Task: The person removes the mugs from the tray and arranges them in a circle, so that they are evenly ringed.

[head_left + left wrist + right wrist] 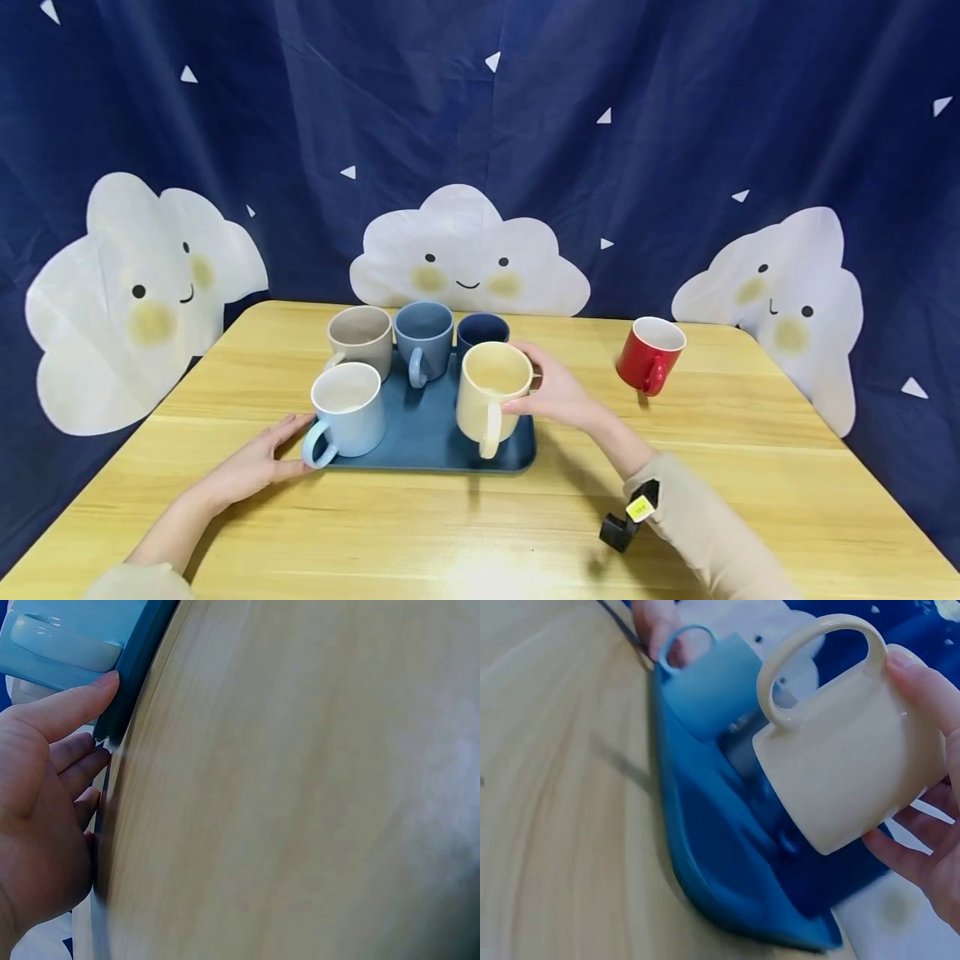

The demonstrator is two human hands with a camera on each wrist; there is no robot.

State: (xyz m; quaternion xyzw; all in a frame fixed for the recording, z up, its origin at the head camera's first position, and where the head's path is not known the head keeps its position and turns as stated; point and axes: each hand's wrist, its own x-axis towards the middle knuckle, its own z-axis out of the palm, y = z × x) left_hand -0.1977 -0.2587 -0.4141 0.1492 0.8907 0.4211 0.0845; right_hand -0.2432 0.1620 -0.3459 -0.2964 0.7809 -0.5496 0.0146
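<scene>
My right hand (553, 387) grips a pale yellow mug (495, 392) around its side, thumb near the rim. The mug is over the right part of a dark blue tray (420, 437), its handle toward me. In the right wrist view the tray floor (720, 847) shows below the mug's base. My left hand (255, 462) rests at the tray's left front corner, fingers relaxed, with the thumb (82, 705) against the tray edge. Beside it stands a light blue mug (356, 425) on the tray, handle toward the left hand.
Along the tray's back stand a grey-beige mug (363, 337), a mid-blue mug (425, 337) and a navy mug (482, 327), partly hidden by the yellow one. A red mug (648, 358) with white inside stands apart on the wooden table (750, 467). A dark blue curtain (420, 100) hangs behind.
</scene>
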